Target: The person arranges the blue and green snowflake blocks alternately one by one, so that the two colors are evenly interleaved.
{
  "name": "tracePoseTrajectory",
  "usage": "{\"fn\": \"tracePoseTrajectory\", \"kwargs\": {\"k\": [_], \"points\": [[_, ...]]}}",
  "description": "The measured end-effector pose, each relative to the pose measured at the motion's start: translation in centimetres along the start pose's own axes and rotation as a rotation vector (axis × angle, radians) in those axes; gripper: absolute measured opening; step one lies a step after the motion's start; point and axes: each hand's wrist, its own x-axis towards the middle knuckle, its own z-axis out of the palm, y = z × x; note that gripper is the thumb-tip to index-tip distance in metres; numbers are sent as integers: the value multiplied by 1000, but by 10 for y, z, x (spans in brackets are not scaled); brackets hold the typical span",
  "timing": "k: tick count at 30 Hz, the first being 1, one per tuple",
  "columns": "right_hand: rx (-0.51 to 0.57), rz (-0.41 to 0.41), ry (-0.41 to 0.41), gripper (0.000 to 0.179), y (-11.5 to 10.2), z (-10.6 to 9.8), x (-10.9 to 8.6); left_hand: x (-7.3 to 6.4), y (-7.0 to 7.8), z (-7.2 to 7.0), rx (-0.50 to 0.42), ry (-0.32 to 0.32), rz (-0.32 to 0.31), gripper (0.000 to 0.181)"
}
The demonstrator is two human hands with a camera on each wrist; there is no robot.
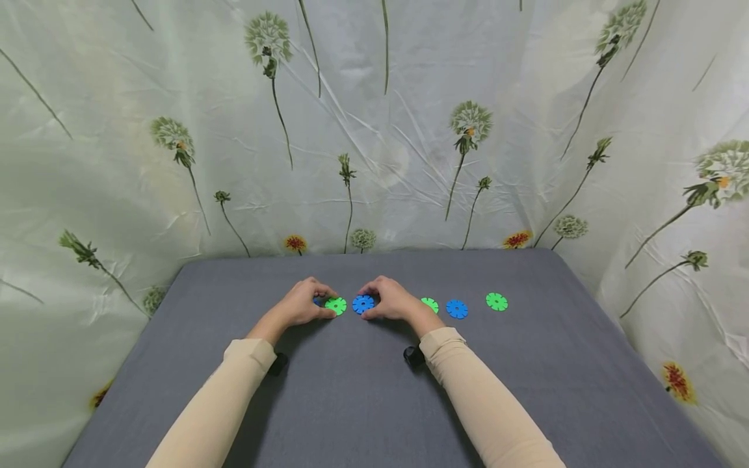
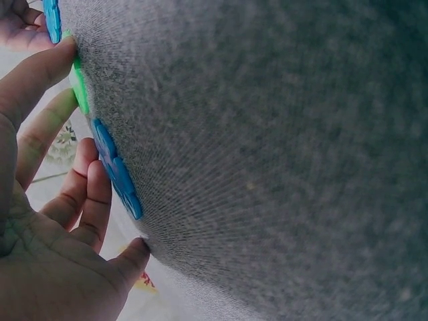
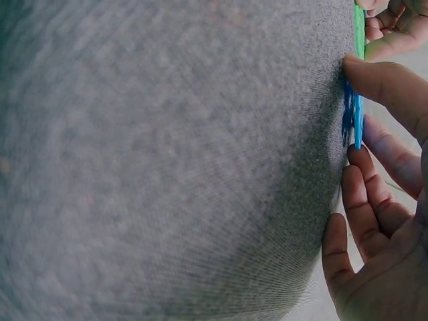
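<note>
My left hand pinches a flat green notched disc by its edges, between thumb and index finger. Just under its fingers, partly hidden in the head view, lies a blue notched disc. To the right, my right hand grips another blue notched disc the same way, thumb on the near edge and index finger on the far one. This disc appears edge-on in the right wrist view, close over the cloth. A narrow gap separates the two held discs in the head view.
Right of my right wrist are a partly covered green disc, a blue disc and, farther right, another green disc. All lie on the grey cloth-covered table. A flowered curtain hangs behind the table and along its sides.
</note>
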Motion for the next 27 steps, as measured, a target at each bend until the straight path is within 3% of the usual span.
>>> {"fn": "tracePoseTrajectory", "kwargs": {"k": [27], "points": [[-4, 0, -17, 47, -1, -1, 0, 0, 2, -2, 45, 0, 2, 35]]}}
